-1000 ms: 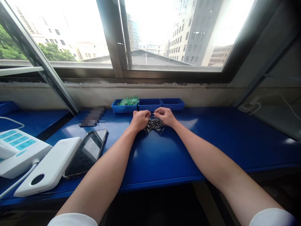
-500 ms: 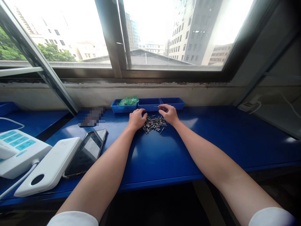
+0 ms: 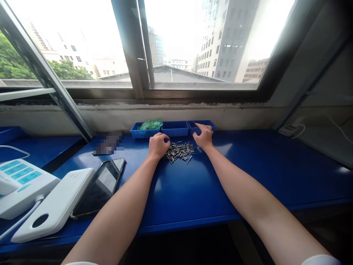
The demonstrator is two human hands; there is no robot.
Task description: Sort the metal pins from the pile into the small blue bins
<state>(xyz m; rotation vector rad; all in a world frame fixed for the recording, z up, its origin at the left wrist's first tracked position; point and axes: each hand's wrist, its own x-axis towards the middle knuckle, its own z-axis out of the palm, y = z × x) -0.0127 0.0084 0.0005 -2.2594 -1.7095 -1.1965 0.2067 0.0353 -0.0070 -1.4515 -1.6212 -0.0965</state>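
Observation:
A loose pile of small, thin metal pins (image 3: 180, 151), silver and dark, lies on the blue table. At its left edge is my left hand (image 3: 159, 145), thumb and forefinger curled together; whatever they pinch is hidden. My right hand (image 3: 204, 136) reaches over the front of the right blue bin (image 3: 211, 125), with thumb and fingers apart. By its fingertips shows a thin light sliver, too small to make out clearly. The middle blue bin (image 3: 175, 129) stands between that one and the left blue bin (image 3: 135, 132), which holds crumpled green plastic (image 3: 151, 124).
On the left lie a phone (image 3: 100, 187), a white power bank (image 3: 55, 206) with a cable, and a white power strip (image 3: 24, 180). A blurred-out dark item (image 3: 109, 142) lies farther back. Behind the bins is the wall under the window; a metal post (image 3: 55, 84) slants down at left.
My right hand has moved from the pile, carrying a thin pin, up and right to the right bin, its fingers parting. My left hand has drawn slightly left and curled again at the pile.

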